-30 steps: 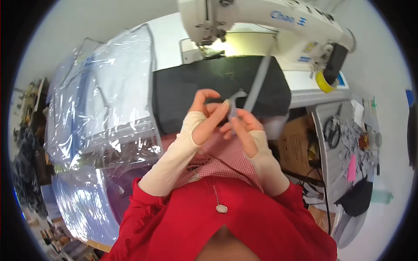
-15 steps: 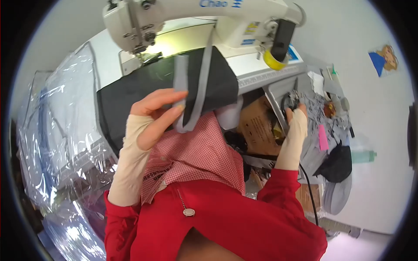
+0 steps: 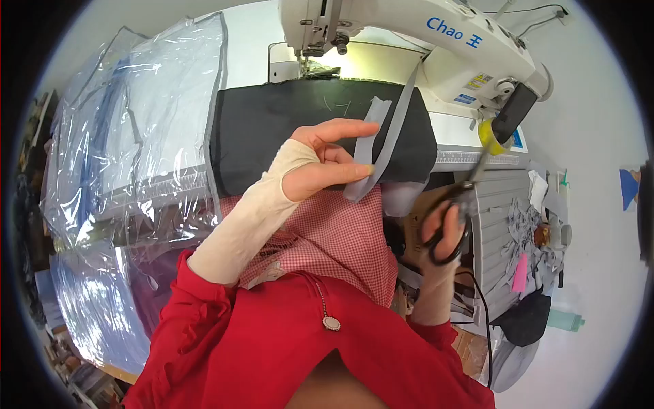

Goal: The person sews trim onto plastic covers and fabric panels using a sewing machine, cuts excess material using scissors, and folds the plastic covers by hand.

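Note:
My left hand (image 3: 320, 160) pinches a grey fabric strip (image 3: 366, 146), its thumb and index finger apart along the strip. The strip folds into a loop near my thumb, and its other length runs up toward the sewing machine (image 3: 381, 20). Beneath that hand, a black fabric panel (image 3: 272, 129) lies on the machine bed, with a few loose threads on top. My right hand (image 3: 446, 232) grips black-handled scissors (image 3: 466, 191) by the finger loops, blades pointing up and away. Motion blurs the scissors, so whether their blades are apart I cannot tell.
Clear plastic sheeting (image 3: 157, 116) covers the left of the table. At right, a grey tray (image 3: 497, 211) holds fabric scraps (image 3: 528, 225), near a pink piece (image 3: 520, 273) and black cloth (image 3: 524, 317). Yellow tape (image 3: 488, 136) hangs by the machine. A black cable (image 3: 485, 313) runs down.
My right hand has come away from the scrap tray, bringing up the scissors. My left hand still holds the grey strip. The view has shifted, so the machine appears farther right.

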Motion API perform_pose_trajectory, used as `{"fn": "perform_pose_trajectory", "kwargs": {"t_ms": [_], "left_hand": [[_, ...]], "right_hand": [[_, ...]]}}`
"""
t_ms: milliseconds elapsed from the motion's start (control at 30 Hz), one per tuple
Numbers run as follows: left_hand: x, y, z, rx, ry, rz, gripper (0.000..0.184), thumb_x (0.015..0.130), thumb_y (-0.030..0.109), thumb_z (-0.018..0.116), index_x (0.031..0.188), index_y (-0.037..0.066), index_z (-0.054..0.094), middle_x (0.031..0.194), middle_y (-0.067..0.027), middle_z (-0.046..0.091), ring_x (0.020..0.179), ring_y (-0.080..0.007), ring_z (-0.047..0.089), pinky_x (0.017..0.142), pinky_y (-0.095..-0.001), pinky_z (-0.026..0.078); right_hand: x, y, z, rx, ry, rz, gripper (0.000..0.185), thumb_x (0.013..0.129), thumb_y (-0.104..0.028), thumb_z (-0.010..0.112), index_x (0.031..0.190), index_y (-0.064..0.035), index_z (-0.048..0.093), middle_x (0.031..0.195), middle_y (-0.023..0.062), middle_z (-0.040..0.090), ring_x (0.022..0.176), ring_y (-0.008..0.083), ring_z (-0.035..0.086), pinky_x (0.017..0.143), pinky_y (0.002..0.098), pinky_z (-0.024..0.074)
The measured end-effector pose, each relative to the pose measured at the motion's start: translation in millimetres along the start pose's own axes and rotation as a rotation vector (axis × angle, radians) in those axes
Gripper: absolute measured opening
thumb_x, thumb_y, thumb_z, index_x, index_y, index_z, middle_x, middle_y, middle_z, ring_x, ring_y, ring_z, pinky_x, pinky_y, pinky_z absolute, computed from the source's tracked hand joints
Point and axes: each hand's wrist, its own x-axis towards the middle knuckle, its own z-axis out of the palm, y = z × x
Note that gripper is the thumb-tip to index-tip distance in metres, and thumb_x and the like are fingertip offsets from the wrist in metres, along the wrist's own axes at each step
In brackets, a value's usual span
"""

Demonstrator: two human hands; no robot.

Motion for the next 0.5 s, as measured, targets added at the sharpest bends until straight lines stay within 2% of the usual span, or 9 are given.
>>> {"fn": "perform_pose_trajectory", "kwargs": {"t_ms": [33, 67, 100, 133, 167, 233, 333, 400, 500], "left_hand": [[-1, -1, -2, -0.001, 0.011, 0.0, 0.046, 0.074, 0.001, 0.066, 0.119, 0.004, 0.056, 0.11, -0.0068, 0.057, 0.074, -0.0068, 0.056, 0.068, -0.0196, 0.043], [-1, -1, -5, -0.045, 0.017, -0.02, 0.048, 0.074, 0.001, 0.066, 0.121, 0.003, 0.054, 0.099, -0.007, 0.06, 0.072, -0.0075, 0.058, 0.068, -0.0198, 0.044], [-2, -1, -8, -0.088, 0.024, -0.037, 0.05, 0.074, 0.001, 0.067, 0.123, 0.003, 0.053, 0.088, -0.0071, 0.064, 0.07, -0.0081, 0.059, 0.069, -0.0199, 0.044], [-4, 0, -10, -0.087, 0.041, -0.035, 0.05, 0.074, 0.001, 0.067, 0.123, 0.003, 0.053, 0.088, -0.0071, 0.064, 0.07, -0.0081, 0.059, 0.069, -0.0199, 0.044], [-6, 4, -10, -0.052, 0.058, -0.043, 0.053, 0.073, -0.002, 0.067, 0.124, 0.002, 0.051, 0.079, -0.0046, 0.063, 0.067, -0.0067, 0.057, 0.066, -0.0183, 0.042], [-10, 8, -12, -0.015, 0.083, -0.056, 0.056, 0.072, -0.004, 0.067, 0.126, 0.001, 0.049, 0.069, -0.0021, 0.061, 0.064, -0.0053, 0.055, 0.063, -0.0167, 0.041], [-13, 8, -14, -0.04, 0.068, -0.052, 0.058, 0.071, -0.003, 0.068, 0.126, 0.001, 0.049, 0.071, -0.0055, 0.064, 0.064, -0.0069, 0.058, 0.063, -0.0173, 0.043], [-13, 6, -14, -0.019, 0.026, -0.085, 0.059, 0.07, -0.004, 0.068, 0.126, 0.001, 0.049, 0.071, -0.0082, 0.066, 0.064, -0.0088, 0.061, 0.063, -0.0182, 0.045], [-14, 10, -10, -0.031, 0.007, -0.092, 0.059, 0.069, -0.004, 0.069, 0.125, 0.001, 0.05, 0.069, -0.0077, 0.066, 0.063, -0.0094, 0.062, 0.063, -0.019, 0.047]], "right_hand": [[-13, 0, 14, 0.096, -0.273, 0.009, 0.046, 0.089, -0.054, 0.043, 0.086, -0.0084, 0.047, 0.057, -0.0018, 0.039, 0.044, 0.0086, 0.036, 0.039, 0.022, 0.0268], [-21, 17, 18, 0.199, -0.431, 0.066, 0.058, 0.084, -0.064, 0.041, 0.09, -0.0071, 0.045, 0.06, -0.0013, 0.04, 0.045, 0.0087, 0.037, 0.039, 0.0222, 0.0274], [-26, 21, 23, 0.199, -0.574, 0.061, 0.056, 0.082, -0.061, 0.049, 0.082, -0.006, 0.044, 0.059, 0.001, 0.043, 0.048, 0.0091, 0.041, 0.043, 0.0202, 0.0311], [-35, 19, 28, 0.247, -0.633, 0.248, 0.063, 0.078, -0.065, 0.052, 0.093, -0.004, 0.046, 0.067, 0.0018, 0.047, 0.055, 0.0095, 0.044, 0.048, 0.021, 0.0338], [-45, 24, 34, 0.115, -0.654, 0.127, 0.073, 0.081, -0.07, 0.039, 0.105, -0.0015, 0.044, 0.071, 0.004, 0.045, 0.055, 0.0132, 0.045, 0.048, 0.0252, 0.038], [-43, 29, 25, 0.115, -0.663, 0.652, 0.056, 0.082, -0.055, 0.054, 0.11, -0.0066, 0.046, 0.075, -0.0012, 0.045, 0.068, 0.0103, 0.044, 0.059, 0.0233, 0.036], [-37, 46, 17, 0.181, -0.754, 0.685, 0.05, 0.086, -0.051, 0.049, 0.108, -0.0058, 0.047, 0.075, -0.0011, 0.043, 0.067, 0.0107, 0.043, 0.061, 0.0233, 0.0354], [-40, 20, 24, 0.184, -0.778, 0.735, 0.05, 0.087, -0.051, 0.048, 0.107, -0.0051, 0.047, 0.075, -0.0009, 0.042, 0.067, 0.0108, 0.043, 0.062, 0.0233, 0.035], [-55, -14, 42, -0.01, -0.742, 0.443, 0.06, 0.082, -0.059, 0.051, 0.108, -0.0049, 0.047, 0.077, -0.0011, 0.042, 0.069, 0.0106, 0.041, 0.063, 0.0225, 0.034]]}}
